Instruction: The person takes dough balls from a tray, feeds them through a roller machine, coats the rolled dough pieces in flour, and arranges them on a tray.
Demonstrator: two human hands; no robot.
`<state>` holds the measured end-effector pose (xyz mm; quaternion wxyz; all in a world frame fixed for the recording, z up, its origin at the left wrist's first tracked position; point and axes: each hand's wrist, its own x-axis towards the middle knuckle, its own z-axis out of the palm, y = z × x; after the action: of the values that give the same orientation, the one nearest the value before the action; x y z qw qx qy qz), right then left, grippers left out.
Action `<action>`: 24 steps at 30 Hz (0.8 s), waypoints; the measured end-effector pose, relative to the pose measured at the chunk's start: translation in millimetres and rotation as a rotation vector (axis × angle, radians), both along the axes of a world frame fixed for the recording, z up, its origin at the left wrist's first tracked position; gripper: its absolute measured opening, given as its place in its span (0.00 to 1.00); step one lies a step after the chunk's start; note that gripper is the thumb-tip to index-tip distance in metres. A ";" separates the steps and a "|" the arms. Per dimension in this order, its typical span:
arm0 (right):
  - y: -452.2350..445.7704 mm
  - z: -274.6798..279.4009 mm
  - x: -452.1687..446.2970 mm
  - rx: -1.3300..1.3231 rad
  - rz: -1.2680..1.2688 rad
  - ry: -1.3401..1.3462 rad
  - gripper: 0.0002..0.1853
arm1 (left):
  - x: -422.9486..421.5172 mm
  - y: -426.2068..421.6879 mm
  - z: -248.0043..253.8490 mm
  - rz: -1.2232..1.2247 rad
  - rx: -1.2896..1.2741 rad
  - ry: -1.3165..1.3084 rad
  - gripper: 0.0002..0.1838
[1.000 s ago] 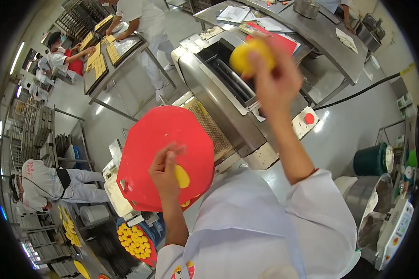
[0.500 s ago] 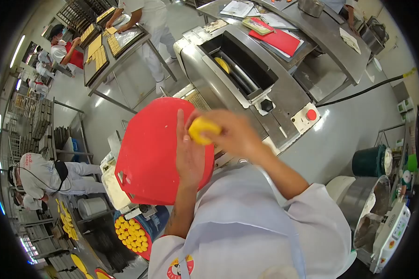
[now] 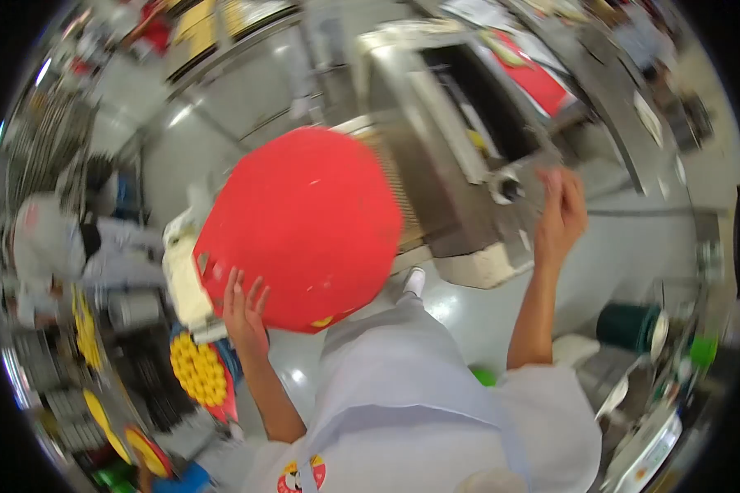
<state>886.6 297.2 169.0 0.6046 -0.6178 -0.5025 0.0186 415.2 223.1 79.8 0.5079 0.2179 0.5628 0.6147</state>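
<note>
A large red board (image 3: 304, 230) lies in front of me, with white specks on its surface. My left hand (image 3: 245, 312) is at its near left edge, fingers spread; no object shows in it. A bit of yellow dough (image 3: 324, 320) shows at the board's near rim. Out to the right, my right hand (image 3: 561, 218) is raised beside the steel roller machine (image 3: 436, 172), its blurred fingers drawn together and nothing visible in them. Inside the machine's dark opening is a yellow dough piece (image 3: 477, 143).
Several yellow dough balls (image 3: 197, 371) sit in a red-rimmed container at lower left. A co-worker in white (image 3: 45, 238) stands at the left. Behind are a table with trays (image 3: 193, 41) and a steel table (image 3: 608, 99) with papers and a red folder (image 3: 530, 82). A green bin (image 3: 625, 324) stands right.
The yellow dough ball has left my hands. My right hand has swung out right, while my left has dropped to the board's left edge. The view has shifted and blurred.
</note>
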 end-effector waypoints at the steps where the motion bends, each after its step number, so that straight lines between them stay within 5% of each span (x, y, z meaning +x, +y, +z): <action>1: -16.3 -4.6 -25.8 -0.083 0.105 0.084 0.13 | -19.4 -5.7 -10.9 -0.059 0.097 0.010 0.27; 2: -23.7 -21.3 -59.3 -0.094 0.177 0.119 0.14 | -49.9 -13.8 -18.5 -0.076 0.185 0.044 0.26; 4: -43.2 -53.1 -122.5 -0.245 0.404 0.147 0.14 | -72.6 -12.5 -8.8 0.064 -0.061 0.139 0.24; 7: -66.4 -125.9 -205.7 -0.354 0.711 0.036 0.14 | -137.8 -25.6 -23.3 -0.071 0.092 0.346 0.17; 10: -86.2 -108.5 -322.7 -0.484 0.959 0.086 0.15 | -239.9 -54.3 -55.6 -0.004 -0.016 0.390 0.15; 12: -85.1 -103.6 -393.1 -0.557 1.000 0.042 0.17 | -340.7 -69.7 -73.5 0.271 -0.016 0.317 0.13; 15: -77.5 -111.2 -511.3 -0.574 1.035 0.145 0.19 | -519.1 -89.6 -193.7 0.616 -0.019 0.162 0.15; 17: -80.6 -120.6 -582.3 -0.786 1.171 0.199 0.16 | -607.0 -90.9 -330.7 0.458 -0.303 0.319 0.18; 18: -85.4 -122.2 -622.3 -0.883 1.234 0.253 0.15 | -639.4 -94.5 -360.3 0.361 -0.436 0.414 0.20; 20: -100.2 -150.4 -691.2 -1.215 1.317 0.380 0.19 | -632.9 -71.4 -365.4 0.104 -0.546 0.656 0.27; 24: -108.6 -221.1 -851.5 -1.375 1.299 0.552 0.28 | -630.0 -23.0 -420.4 -0.020 -0.600 0.760 0.32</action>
<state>35.1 188.6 -52.1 0.0821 -0.4126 -0.4652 0.7789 -214.8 200.1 -340.6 0.3126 0.2761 0.8589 0.2971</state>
